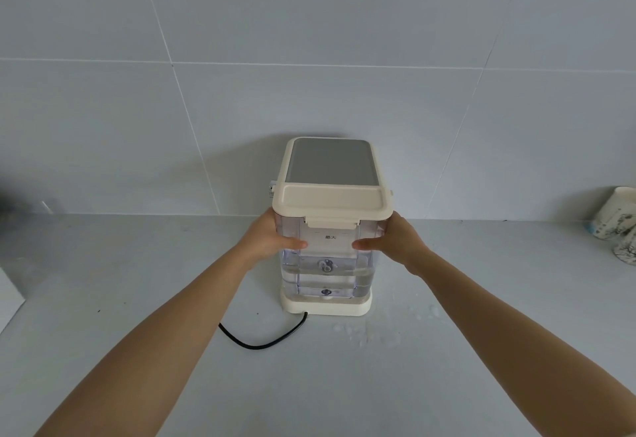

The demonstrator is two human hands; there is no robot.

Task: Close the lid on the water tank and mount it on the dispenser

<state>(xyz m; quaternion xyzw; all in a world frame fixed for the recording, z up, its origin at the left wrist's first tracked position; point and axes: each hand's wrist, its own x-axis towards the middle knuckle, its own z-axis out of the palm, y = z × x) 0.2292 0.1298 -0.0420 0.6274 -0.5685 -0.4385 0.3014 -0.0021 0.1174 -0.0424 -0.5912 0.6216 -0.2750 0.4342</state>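
The clear water tank [328, 266], partly filled with water, stands on the cream dispenser base [327, 306] against the tiled wall. Its cream lid [332, 202] with a grey panel lies flat and closed on top, the front latch down. My left hand [270, 238] grips the tank's left side just under the lid. On the tank's right side my right hand [390, 240] grips at the same height, thumb across the front face.
A black power cord [261, 342] curls from the base toward me on the grey counter [137, 264]. Water drops [364, 331] lie at the front right of the base. A patterned white cup [616, 216] stands at the far right. A white object [8, 299] sits at the left edge.
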